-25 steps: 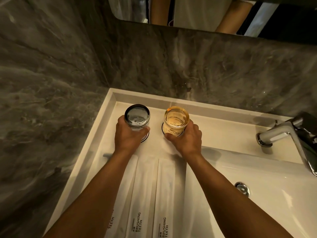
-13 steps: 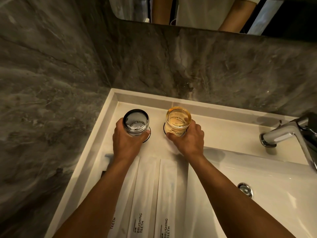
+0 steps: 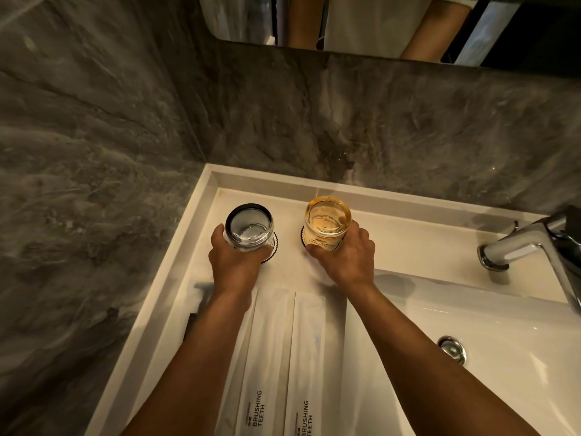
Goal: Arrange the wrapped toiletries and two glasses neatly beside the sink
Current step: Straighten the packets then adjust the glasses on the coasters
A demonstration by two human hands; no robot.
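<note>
A grey glass [image 3: 250, 226] stands at the back left of the white ledge [image 3: 408, 247], and my left hand [image 3: 234, 259] is wrapped around its near side. To its right an amber glass [image 3: 327, 220] is gripped by my right hand [image 3: 349, 256]. Both glasses sit upright over dark round coasters [image 3: 274, 247] whose edges show beneath them. Flat white wrapped packets [image 3: 270, 341] marked "BRUSHING TEETH" lie side by side in front of the glasses, partly hidden under my forearms. A third packet lies under my left arm.
The sink basin [image 3: 503, 357] with its drain [image 3: 452, 347] lies to the right, and a chrome tap [image 3: 522, 243] reaches over it. Dark marble walls [image 3: 94, 152] close in at the left and back. A mirror [image 3: 345, 20] hangs above.
Both hands stay on the glasses. The grey glass has shifted slightly, and the view has dropped a little towards the ledge.
</note>
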